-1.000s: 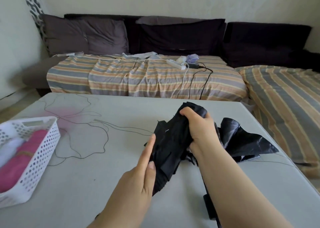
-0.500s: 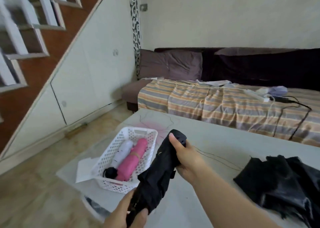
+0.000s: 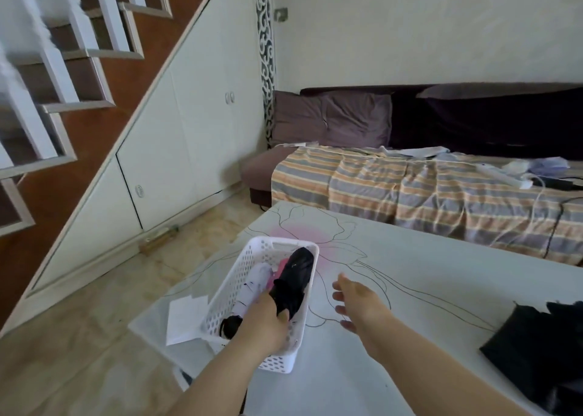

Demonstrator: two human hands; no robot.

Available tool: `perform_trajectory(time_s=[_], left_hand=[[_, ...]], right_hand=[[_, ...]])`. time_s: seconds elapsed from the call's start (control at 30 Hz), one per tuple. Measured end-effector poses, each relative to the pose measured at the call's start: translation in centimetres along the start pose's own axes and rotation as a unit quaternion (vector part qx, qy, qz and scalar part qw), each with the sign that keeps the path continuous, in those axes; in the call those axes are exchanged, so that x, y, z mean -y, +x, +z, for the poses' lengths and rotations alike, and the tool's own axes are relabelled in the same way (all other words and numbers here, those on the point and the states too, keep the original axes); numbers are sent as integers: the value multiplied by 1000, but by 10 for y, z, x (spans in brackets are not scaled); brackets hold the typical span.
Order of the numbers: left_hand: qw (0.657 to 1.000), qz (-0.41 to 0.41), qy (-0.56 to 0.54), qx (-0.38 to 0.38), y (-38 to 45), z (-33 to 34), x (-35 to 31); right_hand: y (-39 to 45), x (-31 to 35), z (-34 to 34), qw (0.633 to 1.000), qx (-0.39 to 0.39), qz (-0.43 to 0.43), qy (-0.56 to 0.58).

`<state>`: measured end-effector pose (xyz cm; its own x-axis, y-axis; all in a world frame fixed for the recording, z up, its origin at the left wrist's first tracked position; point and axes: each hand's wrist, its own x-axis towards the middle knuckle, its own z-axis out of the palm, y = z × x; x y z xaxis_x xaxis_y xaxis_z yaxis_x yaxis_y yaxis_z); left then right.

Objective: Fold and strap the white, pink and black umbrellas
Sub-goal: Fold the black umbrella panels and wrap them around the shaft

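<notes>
Down at the lower middle of the frame, the left hand (image 3: pixel 268 318) has its grip closed around the near end of a folded black umbrella (image 3: pixel 293 281), which lies lengthwise inside a white perforated plastic basket (image 3: pixel 230 292). The umbrella's far end points toward the basket's far rim. Beneath and to its left in the same basket lie a folded white umbrella (image 3: pixel 255 283) and a pink umbrella (image 3: pixel 280 265), the pink one showing only as a small patch between the white fabric and the black one. A dark rounded handle end (image 3: pixel 230 325) sits at the near end of the basket; whose handle it is cannot be told.

Just right of the basket, the right hand (image 3: pixel 353 302) hovers above the tabletop with fingers spread and relaxed, its grip open and holding nothing.

The basket stands near the left edge of a pale grey tabletop with thin black line drawings and a pink smudge (image 3: pixel 394 289). A white sheet of paper (image 3: pixel 186 318) lies partly under the basket's left side. At the lower right edge of the frame a heap of black fabric (image 3: pixel 536 346) rests on the tabletop, well apart from both hands.

Beyond the tabletop, at centre right, stands a dark sofa with a striped orange and grey cover (image 3: pixel 410 185).
</notes>
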<state>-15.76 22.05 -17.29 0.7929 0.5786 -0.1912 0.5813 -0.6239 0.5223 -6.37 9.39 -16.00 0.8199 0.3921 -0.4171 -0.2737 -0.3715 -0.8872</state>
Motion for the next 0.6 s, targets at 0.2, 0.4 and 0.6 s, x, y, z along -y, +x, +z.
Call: perform_trajectory(time_s=[0.2,0.4,0.6], left_hand=[[992,-64,108,31,12,6,-6],[947,65,255,-183,-28,22,-59],[958,235,156,-57,-78,126,-163]], right_hand=[[-11,-27,-24,999,-2,39,36],[-36,-48,-83,998,-50,30,35],[-68,-105,-193,965,-225,-15,-134]])
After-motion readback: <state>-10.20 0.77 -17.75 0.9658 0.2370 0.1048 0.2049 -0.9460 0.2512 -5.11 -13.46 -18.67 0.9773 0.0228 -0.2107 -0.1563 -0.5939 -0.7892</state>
